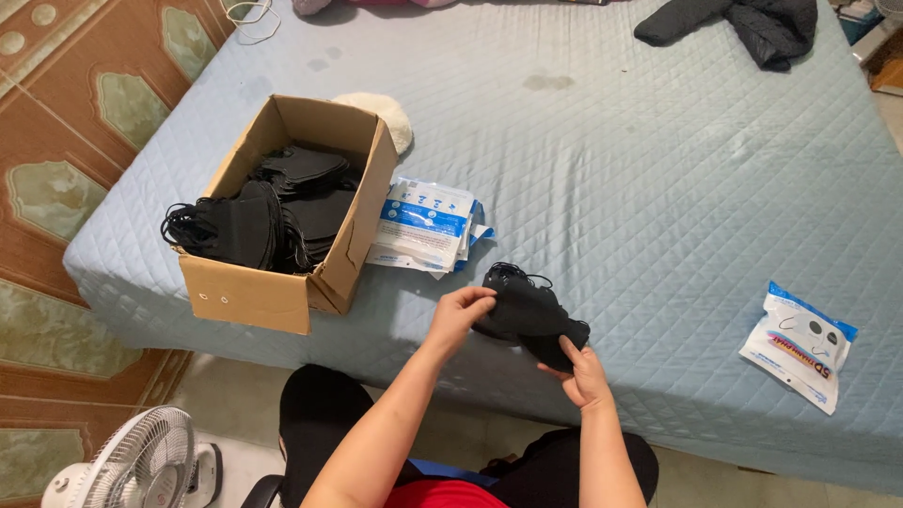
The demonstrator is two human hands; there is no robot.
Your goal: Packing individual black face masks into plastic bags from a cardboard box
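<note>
On the mattress (658,188) near its front edge, we see an open cardboard box (282,282) full of black masks (263,216), and beside it our left hand (461,310) and right hand (583,372), arms reaching forward, pinch opposite ends of a black mask stack (527,315).

1 box (273,292), 1 fan (141,466), 1 jacket (743,26), 2 hands (461,310), 1 lone mask pkt (800,346).

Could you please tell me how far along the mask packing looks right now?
One filled packet lies apart on the mattress. Both the left hand and right hand hold a black mask stack. The cardboard box holds many masks, beside the empty packets.
</note>
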